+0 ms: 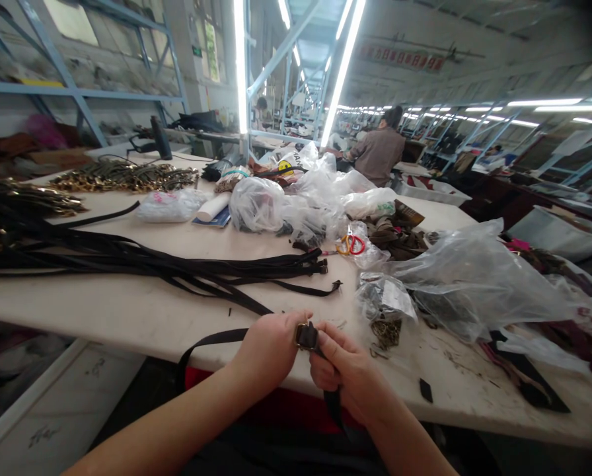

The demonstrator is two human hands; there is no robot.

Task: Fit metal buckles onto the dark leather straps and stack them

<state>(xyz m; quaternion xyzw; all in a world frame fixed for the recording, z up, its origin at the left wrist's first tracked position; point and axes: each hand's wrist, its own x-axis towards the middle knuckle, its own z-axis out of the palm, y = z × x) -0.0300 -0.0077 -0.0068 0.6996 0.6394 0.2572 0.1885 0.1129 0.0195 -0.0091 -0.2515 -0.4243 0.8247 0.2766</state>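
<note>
Both of my hands meet at a small metal buckle [306,336] on a black strap, just over the table's front edge. My left hand [270,349] grips the buckle and strap from the left side, its fingers closed. From the right, my right hand [336,362] pinches the strap by the buckle, and a strap end [332,406] hangs below it. Part of the strap [217,338] loops out to the left of my left hand and over the table edge. A bundle of long black straps [177,264] lies behind my left hand.
Scissors with red and yellow handles [350,245] lie beyond my hands. Clear plastic bags [474,277] cover the right and middle back. Metal-ended pieces [122,175] are heaped at back left. A person [379,152] stands farther off.
</note>
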